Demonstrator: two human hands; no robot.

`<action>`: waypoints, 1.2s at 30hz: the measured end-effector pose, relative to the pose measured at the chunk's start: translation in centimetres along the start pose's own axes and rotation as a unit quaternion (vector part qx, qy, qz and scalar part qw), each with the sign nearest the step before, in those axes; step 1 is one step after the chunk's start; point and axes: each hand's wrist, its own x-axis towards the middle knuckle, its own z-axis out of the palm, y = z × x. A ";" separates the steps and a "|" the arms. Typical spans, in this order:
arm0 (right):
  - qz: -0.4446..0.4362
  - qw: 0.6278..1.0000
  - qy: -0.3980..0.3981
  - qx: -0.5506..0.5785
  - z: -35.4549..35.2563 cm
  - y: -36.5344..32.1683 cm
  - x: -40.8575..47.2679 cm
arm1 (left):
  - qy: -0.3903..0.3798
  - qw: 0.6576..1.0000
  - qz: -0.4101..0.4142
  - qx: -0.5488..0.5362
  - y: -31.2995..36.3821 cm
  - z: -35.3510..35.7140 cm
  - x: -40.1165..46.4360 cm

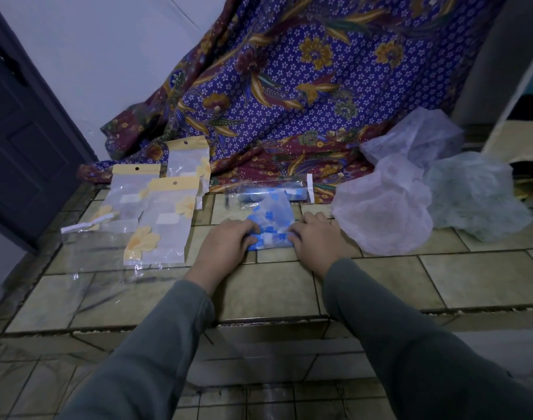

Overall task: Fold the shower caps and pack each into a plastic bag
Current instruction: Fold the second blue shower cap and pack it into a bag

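Note:
A shower cap with blue flowers (270, 221) lies partly folded on the tiled floor, its upper flap standing up. My left hand (226, 247) grips its left end and my right hand (315, 237) grips its right end, fingers curled over the folded edge. Just behind it lies a clear plastic bag holding a blue packed cap (271, 190). Several yellow-flowered bags (162, 225) lie flat to the left. An empty clear bag (98, 237) lies at the far left. Three loose unfolded caps sit at the right: a pale lilac one (383, 207), a greenish one (474, 195) and another lilac one (417, 137).
A purple batik cloth (289, 86) drapes down behind the work spot. A dark door (19, 131) stands at the left. A raised tile step edge (259, 322) runs across in front of my arms.

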 end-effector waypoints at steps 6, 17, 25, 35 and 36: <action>-0.047 0.994 0.103 0.010 1.8 -0.5 -0.7 | 0.033 0.997 0.062 -0.009 -0.4 1.1 -0.7; -0.022 0.999 -0.026 0.007 1.7 0.8 0.2 | -0.007 0.999 0.001 -0.043 -0.8 1.5 -1.1; -0.047 0.999 0.013 0.023 1.7 1.2 -1.5 | 0.035 0.997 0.028 -0.070 -0.8 1.9 -2.5; 0.023 0.997 0.050 0.055 1.6 0.2 -2.7 | 0.019 0.996 -0.007 -0.083 -0.1 1.2 -2.5; 0.036 0.997 0.040 0.054 1.4 0.0 -2.4 | 0.014 0.997 -0.012 -0.078 0.1 1.1 -2.2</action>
